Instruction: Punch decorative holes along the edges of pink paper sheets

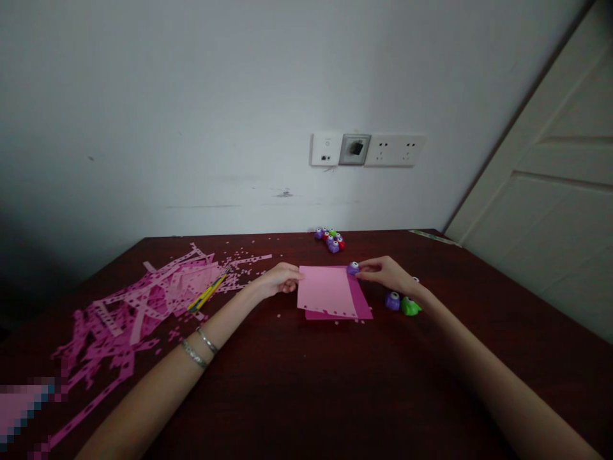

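- A flat, light pink paper sheet (325, 289) lies near the middle of a dark reddish-brown wooden table (306, 390), overlapping a magenta paper sheet (361, 305) that shows at its right and lower edges.
- The left hand (282, 278) pinches the light pink paper sheet at its left edge; two silvery bracelets (198, 348) circle that forearm.
- The right hand (383, 271), apart from the left, grips a small rounded purple punch (353, 268) with a white top — it sits at the sheets' upper right, though which sheet it touches is unclear.
- Under the right forearm are another purple punch (393, 301) and a green punch (410, 306), side by side.
- Beyond the sheets, toward the wall, is a cluster of purple, red and green punches (330, 240).
- To the left spreads a heap of pink punched paper strips (129, 300) and tiny cutouts — a slim yellow tool (209, 291) lies on it.
- White sockets (395, 151) line the pale wall (215, 115).
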Tool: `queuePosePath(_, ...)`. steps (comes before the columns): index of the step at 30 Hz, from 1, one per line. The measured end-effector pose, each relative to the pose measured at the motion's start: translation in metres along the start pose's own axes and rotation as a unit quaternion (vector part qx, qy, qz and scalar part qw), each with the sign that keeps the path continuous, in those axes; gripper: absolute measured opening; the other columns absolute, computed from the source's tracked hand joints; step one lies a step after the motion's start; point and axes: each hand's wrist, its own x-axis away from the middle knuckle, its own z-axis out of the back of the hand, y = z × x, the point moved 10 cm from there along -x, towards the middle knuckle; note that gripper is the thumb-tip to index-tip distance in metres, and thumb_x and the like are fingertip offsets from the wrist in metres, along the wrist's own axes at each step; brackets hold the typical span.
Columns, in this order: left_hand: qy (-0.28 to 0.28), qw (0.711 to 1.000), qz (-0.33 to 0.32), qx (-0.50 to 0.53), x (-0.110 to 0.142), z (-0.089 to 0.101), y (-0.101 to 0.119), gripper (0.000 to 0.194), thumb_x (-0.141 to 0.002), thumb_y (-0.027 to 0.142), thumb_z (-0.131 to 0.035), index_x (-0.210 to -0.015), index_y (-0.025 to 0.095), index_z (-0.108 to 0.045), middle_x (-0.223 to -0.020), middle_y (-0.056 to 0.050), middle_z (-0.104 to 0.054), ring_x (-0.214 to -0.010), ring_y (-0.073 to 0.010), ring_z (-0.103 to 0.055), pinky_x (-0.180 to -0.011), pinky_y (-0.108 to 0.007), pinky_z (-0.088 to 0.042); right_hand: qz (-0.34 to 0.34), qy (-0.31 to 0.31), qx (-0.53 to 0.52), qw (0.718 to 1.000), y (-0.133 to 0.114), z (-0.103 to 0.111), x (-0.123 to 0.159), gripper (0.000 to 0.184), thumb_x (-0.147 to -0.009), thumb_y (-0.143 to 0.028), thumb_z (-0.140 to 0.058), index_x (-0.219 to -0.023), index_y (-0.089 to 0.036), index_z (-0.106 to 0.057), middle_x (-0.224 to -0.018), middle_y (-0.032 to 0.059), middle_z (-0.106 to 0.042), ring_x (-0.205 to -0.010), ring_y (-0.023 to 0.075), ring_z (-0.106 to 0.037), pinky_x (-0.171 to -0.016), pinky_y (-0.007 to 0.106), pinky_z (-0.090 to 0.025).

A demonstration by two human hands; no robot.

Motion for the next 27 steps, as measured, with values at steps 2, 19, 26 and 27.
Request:
queuePosePath(2,-0.001,1.000,0.000,-0.001,0.0003,-0.0005,0.0001,0.019,-0.061,0.025,-0.067,-0.066,0.015,-0.052,-0.051,0.005,-0.047,-0.039,-0.0034,-0.038,-0.039,-0.021,-0.015,0.005,-0.004,0.006,1.000,0.0006,-0.0001,-0.0003,0.040,-0.068,-0.039,-0.065,-0.099,-0.013,-0.069,-0.083,0.0068,-0.070,-0.074,0.0183,-0.062,-0.070,0.029,-0.048)
queuePosePath(19,0.021,1.000,0.016,-0.012,0.0036,0.0000,0.0018,0.018,-0.063,0.023,-0.067,-0.061,0.016,-0.050,-0.047,0.005,-0.046,-0.040,-0.0044,-0.040,-0.041,-0.021,-0.019,0.018,-0.030,0.009,0.999,0.0059,-0.0036,-0.0028,0.043,-0.069,-0.042,-0.065,-0.104,-0.016,-0.068,-0.086,0.0073,-0.069,-0.075,0.0182,-0.061,-0.072,0.031,-0.049)
queuePosePath(26,0.022,1.000,0.017,-0.004,0.0011,0.0015,-0.0007,0.018,-0.062,0.022,-0.067,-0.061,0.016,-0.050,-0.048,0.004,-0.047,-0.041,-0.0049,-0.042,-0.040,-0.020,-0.022,0.017,-0.038,0.025,0.999,0.0066,-0.0072,-0.0035,0.042,-0.070,-0.042,-0.063,-0.102,-0.016,-0.068,-0.083,0.0065,-0.069,-0.073,0.0178,-0.060,-0.069,0.030,-0.048)
queuePosePath(27,0.021,1.000,0.015,-0.003,0.0011,0.0013,-0.0005,0.019,-0.062,0.022,-0.067,-0.060,0.016,-0.050,-0.047,0.005,-0.047,-0.041,-0.0049,-0.041,-0.040,-0.020,-0.021,0.016,-0.039,0.025,0.999,0.0068,-0.0073,-0.0036,0.042,-0.070,-0.042,-0.064,-0.102,-0.016,-0.068,-0.083,0.0063,-0.068,-0.074,0.0178,-0.060,-0.069,0.030,-0.048)
